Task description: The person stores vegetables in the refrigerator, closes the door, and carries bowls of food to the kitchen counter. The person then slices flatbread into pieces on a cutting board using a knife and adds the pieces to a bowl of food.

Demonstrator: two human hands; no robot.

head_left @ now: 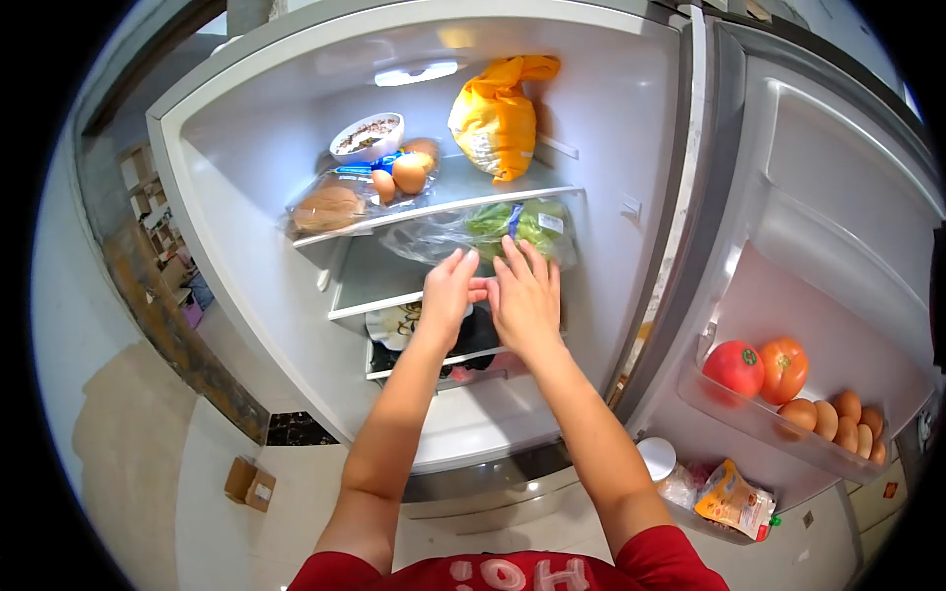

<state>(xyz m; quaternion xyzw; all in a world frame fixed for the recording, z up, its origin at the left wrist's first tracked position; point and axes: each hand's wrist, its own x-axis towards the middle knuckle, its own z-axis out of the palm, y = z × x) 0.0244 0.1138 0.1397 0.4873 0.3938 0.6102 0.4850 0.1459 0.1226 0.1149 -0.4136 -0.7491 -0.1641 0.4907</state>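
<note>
Both my hands reach into the open fridge, close together in front of the second shelf. My right hand (527,300) has its fingers stretched out, and their tips overlap a clear plastic bag of green leafy vegetables (537,225). Whether they touch the bag I cannot tell. Beside it, my left hand (446,300) points its fingers up below the bag's loose clear end (419,236); nothing shows in it. The thumbs meet or nearly meet between the hands. A blue band or strip (514,221) crosses the greens.
The top shelf holds a yellow plastic bag (496,118), a white bowl (368,138), eggs (407,175) and bagged bread (330,210). On the open door at right, a bin carries tomatoes (783,369) and several eggs (845,433); an orange pouch (734,499) sits lower.
</note>
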